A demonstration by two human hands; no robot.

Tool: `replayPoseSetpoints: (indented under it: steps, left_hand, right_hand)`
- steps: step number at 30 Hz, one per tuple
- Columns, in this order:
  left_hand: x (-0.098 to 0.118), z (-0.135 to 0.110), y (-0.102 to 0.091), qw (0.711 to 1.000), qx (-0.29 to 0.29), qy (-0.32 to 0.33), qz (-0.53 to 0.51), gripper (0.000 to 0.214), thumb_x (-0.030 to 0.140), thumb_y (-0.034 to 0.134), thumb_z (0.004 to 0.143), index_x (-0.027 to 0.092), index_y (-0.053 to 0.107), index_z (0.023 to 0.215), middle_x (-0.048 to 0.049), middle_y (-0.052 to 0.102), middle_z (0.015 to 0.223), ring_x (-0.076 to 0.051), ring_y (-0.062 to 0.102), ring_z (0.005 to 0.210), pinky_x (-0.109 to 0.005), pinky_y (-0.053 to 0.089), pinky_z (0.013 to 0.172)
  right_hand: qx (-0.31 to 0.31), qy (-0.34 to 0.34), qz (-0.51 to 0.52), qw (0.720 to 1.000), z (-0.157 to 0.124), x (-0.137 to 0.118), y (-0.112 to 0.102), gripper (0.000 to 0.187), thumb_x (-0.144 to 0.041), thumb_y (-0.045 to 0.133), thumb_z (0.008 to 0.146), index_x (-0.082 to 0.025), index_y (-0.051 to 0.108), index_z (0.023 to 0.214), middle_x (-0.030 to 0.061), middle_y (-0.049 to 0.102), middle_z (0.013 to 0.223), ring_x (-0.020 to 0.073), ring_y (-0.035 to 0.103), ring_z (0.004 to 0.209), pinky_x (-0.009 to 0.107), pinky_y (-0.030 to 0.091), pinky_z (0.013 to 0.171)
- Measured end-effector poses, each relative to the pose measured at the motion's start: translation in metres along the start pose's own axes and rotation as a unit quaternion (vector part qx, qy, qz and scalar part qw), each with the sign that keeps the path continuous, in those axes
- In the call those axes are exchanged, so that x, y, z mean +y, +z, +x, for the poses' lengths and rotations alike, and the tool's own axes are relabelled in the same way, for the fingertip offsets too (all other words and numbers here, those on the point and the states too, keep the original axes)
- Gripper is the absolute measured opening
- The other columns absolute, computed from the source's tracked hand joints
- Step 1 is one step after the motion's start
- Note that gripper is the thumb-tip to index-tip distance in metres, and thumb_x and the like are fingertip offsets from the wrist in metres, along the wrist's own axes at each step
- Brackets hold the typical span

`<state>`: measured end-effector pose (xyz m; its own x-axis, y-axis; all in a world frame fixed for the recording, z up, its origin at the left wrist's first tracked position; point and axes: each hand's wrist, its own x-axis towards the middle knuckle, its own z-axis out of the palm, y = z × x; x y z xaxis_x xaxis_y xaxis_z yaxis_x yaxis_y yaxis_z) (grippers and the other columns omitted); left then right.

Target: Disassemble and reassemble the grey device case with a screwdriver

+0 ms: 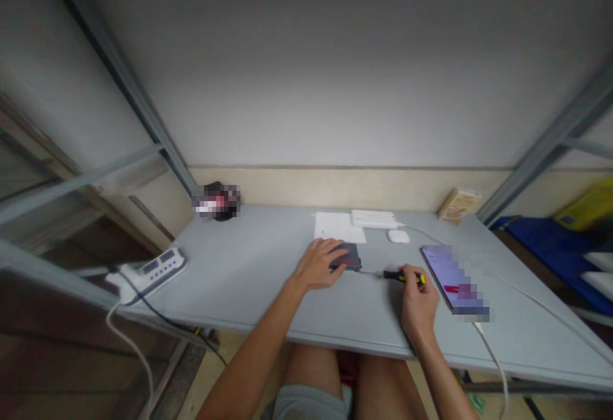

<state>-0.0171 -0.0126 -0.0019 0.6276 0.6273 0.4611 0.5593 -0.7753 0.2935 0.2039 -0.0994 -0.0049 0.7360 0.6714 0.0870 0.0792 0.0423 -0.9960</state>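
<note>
Here's the left hand (322,263), palm down, fingers spread across the dark device (353,255) flat on the desk (230,273); whether it actually grips, one cannot tell. And over on the other side, the right hand (419,299) is closed round the black-and-yellow handle of a screwdriver (397,276)! The shaft points left, its end right by the device's near right corner; contact is too fine to make out. Just behind the device lies a white paper (335,225), with a white block (374,219) at its right and a small white case (398,236) nearby. Out to the right of the screwdriver, a phone (447,276), screen up and partly blurred. Far left, a power strip (153,273) sits at the desk's edge.
</note>
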Motion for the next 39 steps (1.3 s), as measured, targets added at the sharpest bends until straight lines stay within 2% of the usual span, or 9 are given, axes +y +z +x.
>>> replayPoseSetpoints:
  steps: [6,13,21,27,32,39]
  left_hand:
    - [0.002,0.002,-0.003,0.999,-0.040,-0.003,-0.018,0.040,0.036,0.065,0.089,0.025,0.064,0.128,-0.0081,0.060,0.143,-0.026,0.053,0.132,-0.048,0.034,0.114]
    - [0.003,0.003,0.000,0.999,-0.038,0.011,-0.015,0.032,0.030,0.064,0.090,0.025,0.066,0.122,-0.0062,0.061,0.142,-0.023,0.054,0.132,-0.045,0.033,0.114]
    - [0.004,0.003,0.001,0.998,-0.037,0.031,-0.032,0.029,0.029,0.064,0.090,0.026,0.068,0.119,-0.0083,0.063,0.138,-0.024,0.055,0.130,-0.044,0.038,0.110]
    - [0.008,0.004,0.002,0.998,-0.042,0.044,-0.023,0.026,0.027,0.064,0.092,0.027,0.069,0.118,-0.0066,0.064,0.136,-0.023,0.057,0.128,-0.041,0.040,0.108]
    - [0.008,0.004,0.003,0.998,-0.038,0.044,-0.023,0.025,0.027,0.064,0.092,0.026,0.069,0.117,-0.0065,0.065,0.134,-0.022,0.058,0.126,-0.040,0.040,0.107]
    - [0.007,0.004,0.004,0.997,-0.022,0.070,-0.011,0.019,0.028,0.061,0.096,0.026,0.071,0.112,-0.0062,0.066,0.130,-0.021,0.060,0.119,-0.038,0.043,0.102]
  right_hand:
    - [-0.006,0.010,0.010,1.000,0.000,0.001,-0.002,0.044,-0.061,0.067,0.072,-0.017,0.066,0.080,-0.0023,0.057,0.063,0.0116,0.040,0.053,0.026,0.028,0.050]
    - [-0.031,-0.011,0.003,0.999,0.001,0.003,0.000,0.042,-0.059,0.069,0.071,-0.017,0.065,0.077,0.0004,0.061,0.067,0.0138,0.046,0.058,0.027,0.033,0.056]
    - [-0.038,0.006,0.000,0.999,-0.004,-0.008,-0.002,0.047,-0.064,0.066,0.072,-0.018,0.065,0.077,-0.0030,0.053,0.059,0.0122,0.039,0.052,0.027,0.028,0.051]
    - [-0.015,0.014,-0.007,1.000,-0.003,-0.006,-0.001,0.050,-0.067,0.066,0.072,-0.018,0.064,0.077,-0.0055,0.046,0.055,0.0115,0.036,0.050,0.027,0.026,0.050]
    - [-0.028,-0.005,0.005,1.000,0.000,0.000,-0.002,0.049,-0.065,0.067,0.073,-0.017,0.065,0.078,-0.0025,0.055,0.064,0.0117,0.040,0.055,0.027,0.029,0.053]
    - [-0.055,0.006,0.034,0.998,0.000,0.005,-0.004,0.046,-0.062,0.068,0.074,-0.017,0.066,0.082,-0.0034,0.053,0.062,0.0116,0.039,0.054,0.025,0.029,0.053]
